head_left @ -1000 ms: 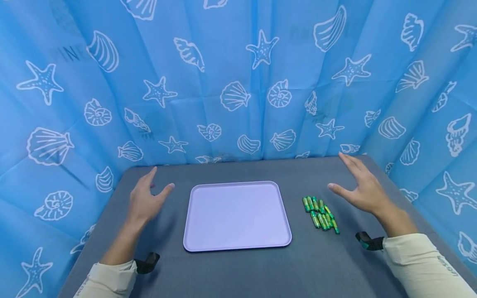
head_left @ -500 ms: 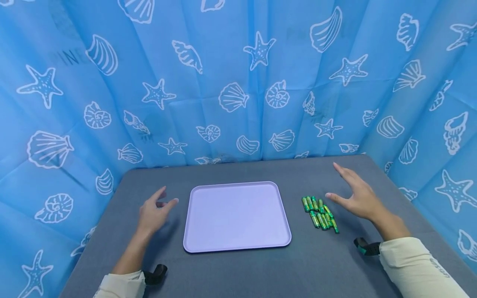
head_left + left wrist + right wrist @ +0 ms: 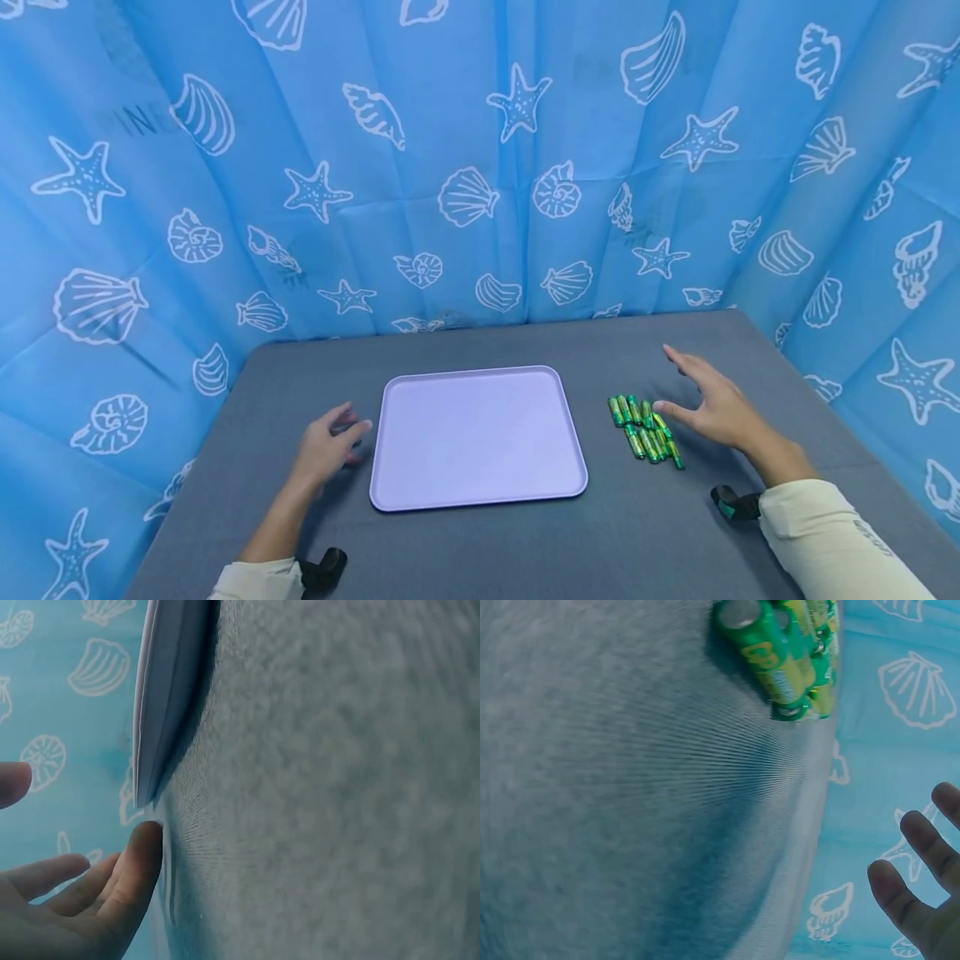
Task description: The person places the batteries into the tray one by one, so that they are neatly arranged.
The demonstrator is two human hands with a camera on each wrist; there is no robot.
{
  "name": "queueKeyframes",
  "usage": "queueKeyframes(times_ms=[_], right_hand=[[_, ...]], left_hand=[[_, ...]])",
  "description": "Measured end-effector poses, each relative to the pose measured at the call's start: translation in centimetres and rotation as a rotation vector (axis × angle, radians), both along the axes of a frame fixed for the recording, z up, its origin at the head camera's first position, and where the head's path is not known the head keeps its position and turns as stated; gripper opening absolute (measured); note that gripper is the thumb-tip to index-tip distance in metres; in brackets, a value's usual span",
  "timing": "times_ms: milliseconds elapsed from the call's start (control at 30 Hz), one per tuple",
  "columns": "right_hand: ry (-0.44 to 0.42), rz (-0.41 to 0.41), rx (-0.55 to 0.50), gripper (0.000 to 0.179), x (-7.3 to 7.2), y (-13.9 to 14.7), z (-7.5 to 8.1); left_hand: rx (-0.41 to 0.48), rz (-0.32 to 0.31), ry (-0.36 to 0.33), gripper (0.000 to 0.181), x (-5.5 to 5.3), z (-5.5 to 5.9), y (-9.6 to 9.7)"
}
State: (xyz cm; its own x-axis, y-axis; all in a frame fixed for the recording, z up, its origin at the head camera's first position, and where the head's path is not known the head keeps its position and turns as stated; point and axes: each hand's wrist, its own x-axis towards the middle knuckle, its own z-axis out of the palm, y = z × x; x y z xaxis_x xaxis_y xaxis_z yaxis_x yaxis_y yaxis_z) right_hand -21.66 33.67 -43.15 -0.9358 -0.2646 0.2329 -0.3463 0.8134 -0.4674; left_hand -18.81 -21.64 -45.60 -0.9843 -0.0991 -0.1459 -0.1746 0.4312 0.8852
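Note:
A lavender rectangular tray [image 3: 480,437] lies flat on the grey table, with nothing on it. Just left of it is my left hand [image 3: 324,446], fingers relaxed and slightly bent, holding nothing. In the left wrist view, fingertips [image 3: 146,840] come close to the tray's edge [image 3: 169,697]. Green and yellow batteries [image 3: 647,429], several of them, lie in a cluster to the right of the tray. Over their right side hovers my right hand [image 3: 720,408], thumb and fingers spread with nothing between them. The right wrist view shows the batteries [image 3: 776,664] apart from the fingers.
A grey cloth [image 3: 480,550] covers the table. Behind and around it hangs a blue curtain [image 3: 420,192] printed with white shells and starfish. Black straps [image 3: 324,571] sit at the wrists, by the white sleeves.
My left hand has come down and right towards the tray's left side, its fingers bending a little. My right hand has lowered slightly and moved left towards the batteries. Tray and batteries stay put.

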Motion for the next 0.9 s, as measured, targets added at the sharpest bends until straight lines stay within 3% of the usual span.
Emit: queueKeyframes(times_ms=[300, 700, 900], right_hand=[[-0.083, 0.012, 0.017, 0.087, -0.4, 0.4, -1.2], [-0.161, 0.034, 0.092, 0.082, -1.0, 0.7, -1.8], [-0.167, 0.067, 0.121, 0.075, -1.3, 0.4, -2.0]], left_hand=[[0.127, -0.021, -0.012, 0.062, 0.0, -1.2, 0.6], [0.104, -0.059, 0.044, 0.043, 0.3, -2.0, 1.4], [0.072, -0.065, 0.044, 0.043, 0.3, -2.2, 1.4]])
